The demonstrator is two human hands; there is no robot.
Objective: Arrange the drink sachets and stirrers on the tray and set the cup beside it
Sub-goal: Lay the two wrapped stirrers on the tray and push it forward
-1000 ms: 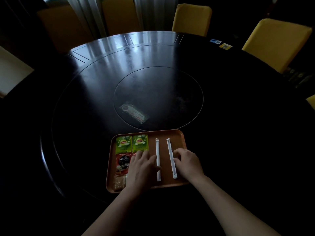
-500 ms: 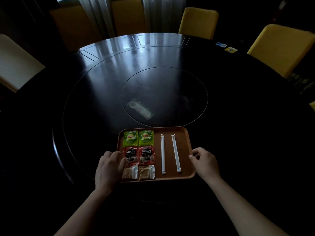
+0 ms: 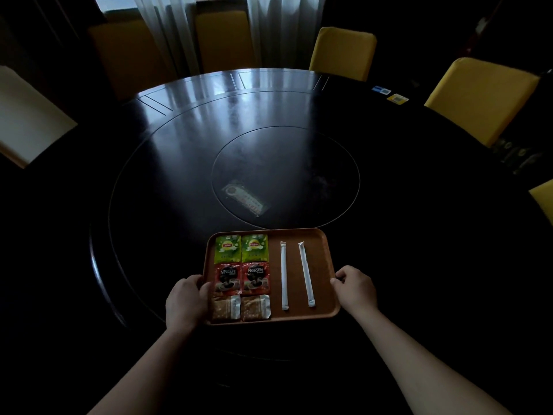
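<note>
An orange-brown tray (image 3: 321, 259) lies on the near part of a dark round table. On its left half sit two green Lipton sachets (image 3: 241, 248), two red Nescafe sachets (image 3: 241, 278) and two brown sugar packets (image 3: 241, 308), in neat rows. Two white wrapped stirrers (image 3: 284, 275) (image 3: 306, 274) lie lengthwise on its right half. My left hand (image 3: 187, 301) grips the tray's left rim and my right hand (image 3: 354, 287) grips its right rim. No cup is in view.
The table has a glass turntable (image 3: 285, 178) in its middle with a small clear-wrapped item (image 3: 245, 200) on it. Yellow chairs (image 3: 478, 97) stand around the far and right sides. Two small cards (image 3: 389, 94) lie at the far right edge.
Both hands left the stirrers and sachets on the tray, moved outward and closed on the tray's left and right rims. The lower sachets, hidden before by my left hand, now show.
</note>
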